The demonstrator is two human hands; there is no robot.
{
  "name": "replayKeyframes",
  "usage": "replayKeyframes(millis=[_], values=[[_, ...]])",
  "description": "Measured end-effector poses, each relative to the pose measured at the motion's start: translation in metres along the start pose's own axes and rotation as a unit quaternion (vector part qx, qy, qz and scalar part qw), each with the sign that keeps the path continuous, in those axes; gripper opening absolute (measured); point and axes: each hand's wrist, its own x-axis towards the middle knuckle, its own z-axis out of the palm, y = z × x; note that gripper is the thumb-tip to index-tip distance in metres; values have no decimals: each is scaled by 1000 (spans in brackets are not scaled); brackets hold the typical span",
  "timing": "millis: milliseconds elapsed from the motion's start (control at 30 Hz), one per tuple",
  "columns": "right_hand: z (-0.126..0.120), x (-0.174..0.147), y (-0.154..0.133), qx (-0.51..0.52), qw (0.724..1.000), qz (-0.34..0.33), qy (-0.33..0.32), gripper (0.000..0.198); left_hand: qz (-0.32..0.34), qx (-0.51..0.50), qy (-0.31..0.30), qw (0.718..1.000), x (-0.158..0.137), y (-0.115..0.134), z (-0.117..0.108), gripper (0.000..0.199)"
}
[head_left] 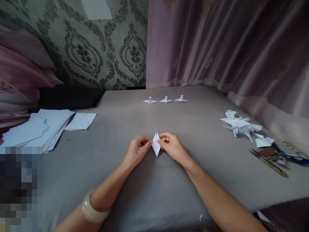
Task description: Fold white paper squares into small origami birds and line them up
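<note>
Between my two hands is a small white folded paper diamond (156, 147), upright, with a narrow slit at its top point. My left hand (139, 149) pinches its left corner between thumb and fingers. On the opposite corner my right hand (172, 145) is closed, thumb in front and fingers curled partly behind the paper. Farther back on the grey cloth, three folded paper birds (165, 99) stand in a row. A bracelet (94, 209) circles my left forearm.
Stacks of white paper (53, 124) lie at the left, beside a black cloth (70, 98). At the right is a heap of folded white paper pieces (238, 124). Near it lie scissors (293, 158) with blue handles and a pointed tool (271, 164). A purple curtain (193, 42) hangs behind.
</note>
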Motion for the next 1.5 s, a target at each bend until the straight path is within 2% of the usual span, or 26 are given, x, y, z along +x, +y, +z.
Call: replayKeyframes(millis=[67,200,433,567,633,700,800,933,1167,1367,1500], values=[[1,2,3,-44,999,-10,24,19,66,71,14,995,0,-5,1,15],[1,1,2,-105,994,-29,31,15,178,165,-16,970,-1,-11,3,27],[-1,-3,-3,-237,968,-68,47,11,213,251,-40,944,0,-16,3,18],[-3,-4,-3,-293,949,-104,56,9,241,281,-50,928,-1,-15,2,25],[-7,-4,-3,-296,947,-117,40,11,262,300,-61,915,-2,-14,2,26],[-13,-5,-5,-294,946,-138,-4,16,275,315,-68,906,-1,-13,1,27],[-24,-6,-9,-292,940,-159,-74,28,272,319,-71,905,0,-14,1,25],[-34,-8,-12,-284,941,-149,-104,30,250,312,-66,914,1,-15,2,22],[-33,-9,-14,-285,944,-135,-93,18,223,249,-28,942,2,-15,6,21],[-30,-6,-16,-295,945,-124,-71,19,175,205,-23,963,5,-10,8,21],[-27,-4,-12,-308,942,-122,-50,20,165,202,-20,965,7,-8,9,19]])
